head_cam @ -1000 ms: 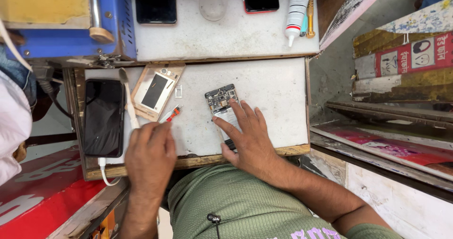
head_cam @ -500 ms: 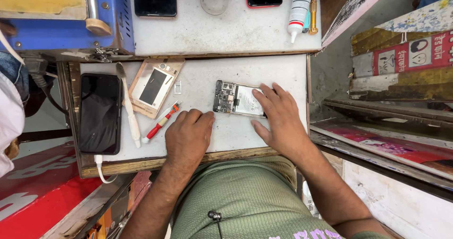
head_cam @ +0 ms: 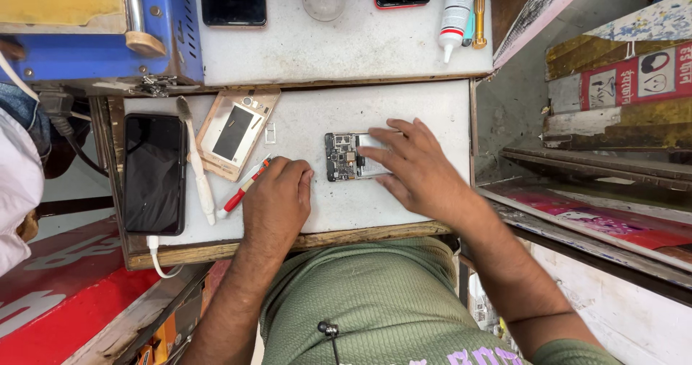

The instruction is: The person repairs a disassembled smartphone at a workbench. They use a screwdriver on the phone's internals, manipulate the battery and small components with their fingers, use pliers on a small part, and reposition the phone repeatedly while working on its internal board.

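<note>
An opened phone (head_cam: 347,156) with its circuit board showing lies flat on the white work surface (head_cam: 317,112). My right hand (head_cam: 417,169) rests on its right half, fingers spread over it. My left hand (head_cam: 277,200) lies on the surface just left of the phone, fingers curled, and holds a red and white screwdriver (head_cam: 244,187) whose tip sticks out to the upper left.
A gold phone back cover (head_cam: 234,128) and a white brush (head_cam: 196,164) lie left. A black phone (head_cam: 153,172) with a white cable sits at the left edge. On the rear shelf are two phones, a glass, a glue tube (head_cam: 455,11) and a blue machine (head_cam: 94,19).
My right hand has shifted right and turned the opened phone to lie flat and horizontal. My left hand has moved up and right, beside the phone, with the screwdriver.
</note>
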